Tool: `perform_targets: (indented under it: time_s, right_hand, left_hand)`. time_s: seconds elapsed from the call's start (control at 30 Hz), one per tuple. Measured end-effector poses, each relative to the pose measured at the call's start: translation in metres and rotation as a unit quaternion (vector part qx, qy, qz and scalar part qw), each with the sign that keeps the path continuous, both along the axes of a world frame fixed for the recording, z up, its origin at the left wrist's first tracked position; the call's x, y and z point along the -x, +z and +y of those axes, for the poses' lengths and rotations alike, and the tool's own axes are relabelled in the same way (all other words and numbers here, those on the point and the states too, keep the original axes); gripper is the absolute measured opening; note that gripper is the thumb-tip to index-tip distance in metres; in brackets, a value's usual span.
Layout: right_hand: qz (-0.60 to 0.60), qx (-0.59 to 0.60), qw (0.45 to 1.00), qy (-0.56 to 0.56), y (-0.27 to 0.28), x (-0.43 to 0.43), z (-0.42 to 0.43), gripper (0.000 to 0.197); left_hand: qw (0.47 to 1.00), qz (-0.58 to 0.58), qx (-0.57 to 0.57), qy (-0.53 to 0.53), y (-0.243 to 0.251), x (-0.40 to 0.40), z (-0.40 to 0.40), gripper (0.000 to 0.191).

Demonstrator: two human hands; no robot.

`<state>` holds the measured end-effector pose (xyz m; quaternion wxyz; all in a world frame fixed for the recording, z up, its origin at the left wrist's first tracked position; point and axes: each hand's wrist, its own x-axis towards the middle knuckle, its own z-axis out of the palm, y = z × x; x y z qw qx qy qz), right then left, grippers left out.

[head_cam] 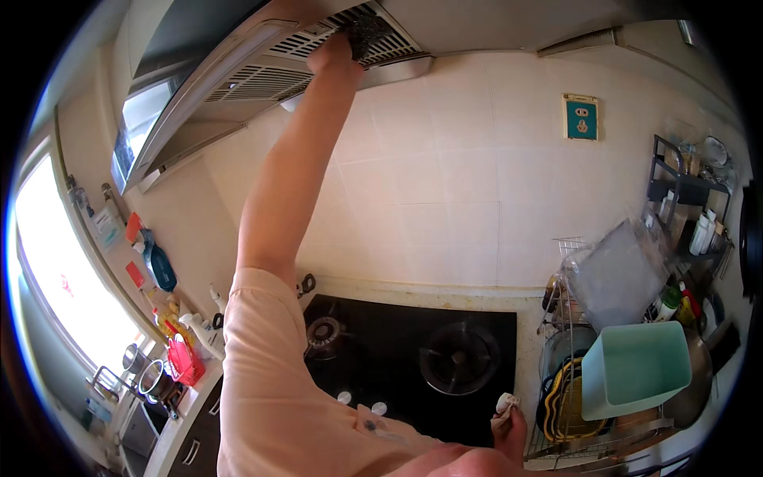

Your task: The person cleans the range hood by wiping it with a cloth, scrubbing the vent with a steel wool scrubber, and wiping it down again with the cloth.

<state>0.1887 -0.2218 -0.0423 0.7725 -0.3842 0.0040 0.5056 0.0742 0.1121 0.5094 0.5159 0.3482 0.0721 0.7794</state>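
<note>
My left arm is stretched up to the range hood (238, 42) at the top of the view. My left hand (335, 55) grips a dark, glinting scouring pad or cloth (369, 34), which lies against the slotted grille (399, 30) under the hood. What exactly the dark thing is, I cannot tell. The fingers are mostly hidden behind it. A second slotted grille (256, 83) sits to the left. Low at the right, my right hand (511, 430) holds a crumpled whitish cloth or paper (507, 403) beside the black gas cooktop (381, 334).
Right of the cooktop, a wire rack (560, 444) carries a mint-green bin (635, 369) and pan lids. A dark shelf (685, 179) with bottles stands behind. At left are spray bottles (202, 334), a red basket (185, 361), a pot (155, 378) and a window (65, 262).
</note>
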Motion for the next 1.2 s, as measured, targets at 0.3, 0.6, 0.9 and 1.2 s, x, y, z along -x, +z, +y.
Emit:
perform_targets:
  time_s: [0.3, 0.6, 0.9, 1.2]
  right_hand:
    - [0.002, 0.007, 1.000, 0.011, 0.001, 0.007, -0.011, 0.026]
    - [-0.017, -0.039, 0.999, 0.016, -0.001, -0.006, -0.042, 0.028]
    - [-0.015, -0.004, 0.997, 0.069, 0.029, -0.001, -0.069, 0.025]
    - [-0.058, 0.033, 0.989, 0.130, 0.035, 0.001, -0.058, 0.022]
  left_hand:
    - [0.991, -0.019, 0.028, 0.128, -0.003, -0.021, 0.057, 0.029]
    - [0.996, -0.055, -0.042, 0.048, -0.010, -0.012, -0.011, 0.023]
    - [0.994, -0.041, -0.102, 0.006, 0.006, 0.013, 0.007, 0.023]
    - [0.974, 0.054, -0.126, 0.180, -0.007, 0.015, 0.029, 0.033]
